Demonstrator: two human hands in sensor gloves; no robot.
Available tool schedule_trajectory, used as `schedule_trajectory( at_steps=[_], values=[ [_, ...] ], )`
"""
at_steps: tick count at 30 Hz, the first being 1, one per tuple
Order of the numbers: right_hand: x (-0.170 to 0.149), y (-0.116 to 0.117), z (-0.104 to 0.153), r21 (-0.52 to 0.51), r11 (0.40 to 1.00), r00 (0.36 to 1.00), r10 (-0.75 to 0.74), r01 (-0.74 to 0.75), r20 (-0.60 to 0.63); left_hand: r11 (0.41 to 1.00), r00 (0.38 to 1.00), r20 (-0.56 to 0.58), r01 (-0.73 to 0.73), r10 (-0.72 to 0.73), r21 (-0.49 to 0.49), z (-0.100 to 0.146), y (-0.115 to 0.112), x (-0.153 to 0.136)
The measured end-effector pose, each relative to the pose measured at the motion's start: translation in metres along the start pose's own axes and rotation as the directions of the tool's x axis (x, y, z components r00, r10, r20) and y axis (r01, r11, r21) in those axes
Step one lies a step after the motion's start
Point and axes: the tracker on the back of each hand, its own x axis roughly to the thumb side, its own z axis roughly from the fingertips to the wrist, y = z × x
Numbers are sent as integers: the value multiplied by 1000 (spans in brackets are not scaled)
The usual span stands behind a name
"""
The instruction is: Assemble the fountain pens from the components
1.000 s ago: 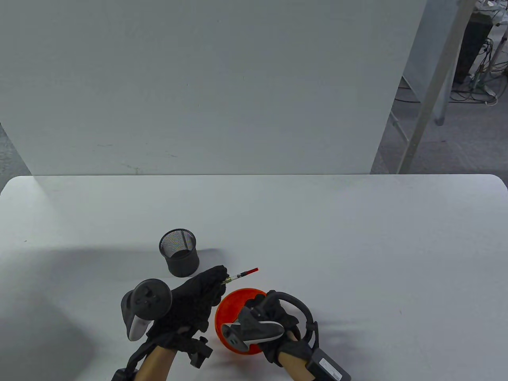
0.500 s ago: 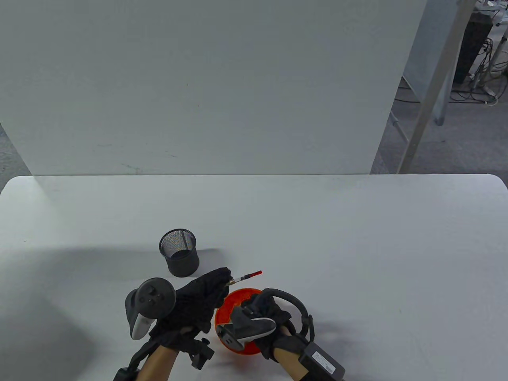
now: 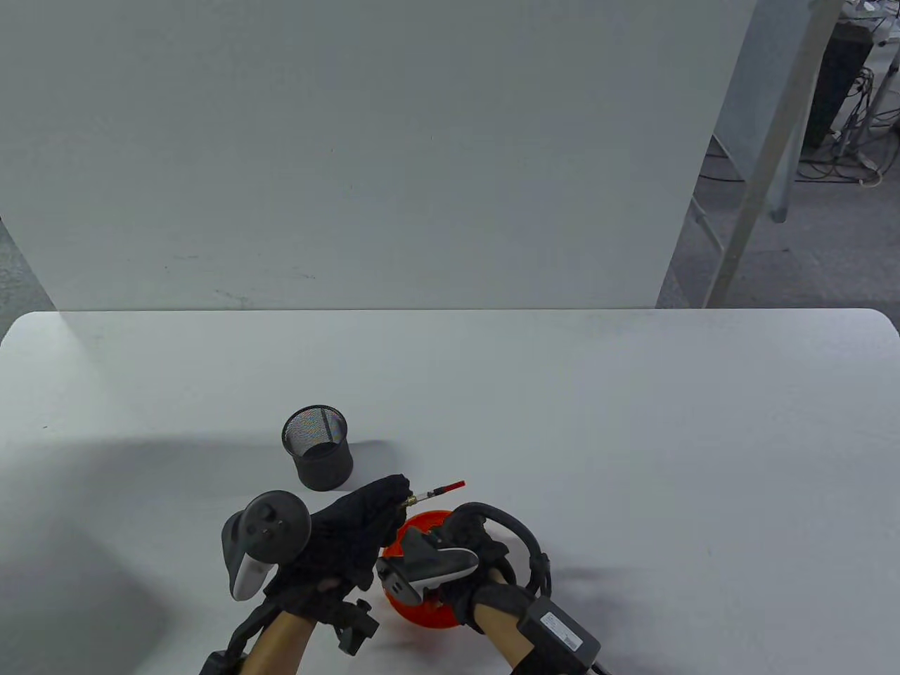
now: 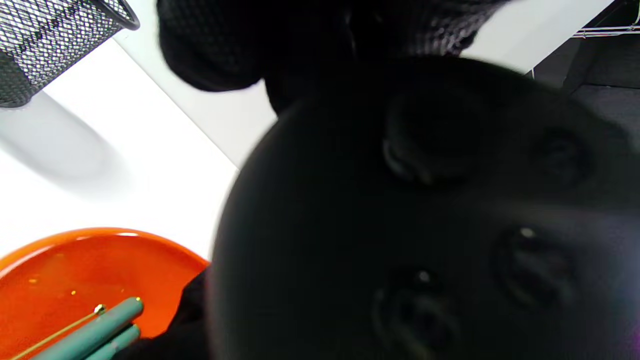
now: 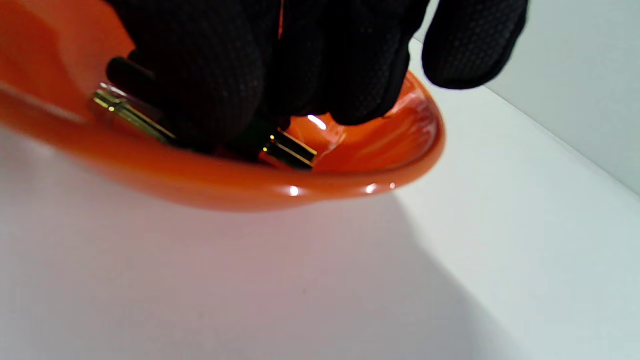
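Pen parts, teal barrels (image 4: 95,327) with gold trim, lie in the orange bowl (image 3: 411,612) at the table's 6 o'clock edge. No writing is legible. Left hand (image 3: 351,531) pinches a red-tipped refill (image 3: 436,490) pointing to 2 o'clock; right hand (image 3: 467,555) reaches into the bowl, fingers (image 5: 210,70) curled over gold-banded pieces.
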Motion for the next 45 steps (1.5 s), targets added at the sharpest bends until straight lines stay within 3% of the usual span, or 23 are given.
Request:
schedule_trajectory(
  at_steps=[20, 30, 35, 41, 45],
  values=[
    [-2, -6, 12, 0, 998, 998, -56, 56, -20, 1000, 1000, -4, -9, 9, 0, 0, 0, 0],
    [-4, -5, 17, -77, 994, 996, -85, 84, -13, 1000, 1000, -16, -20, 20, 2, 0, 1, -1],
    [-12, -12, 42, -167, 978, 991, -131, 125, -26, 1000, 1000, -18, -17, 17, 3, 1, 0, -1],
    [-37, -19, 88, -355, 907, 948, -289, 226, -136, 1000, 1000, -26, -12, 12, -16, 0, -4, -2],
    [-56, 1, 113, -548, 747, 860, -501, 375, -94, 999, 1000, -9, 25, -25, -30, 0, -8, 1]
  ],
)
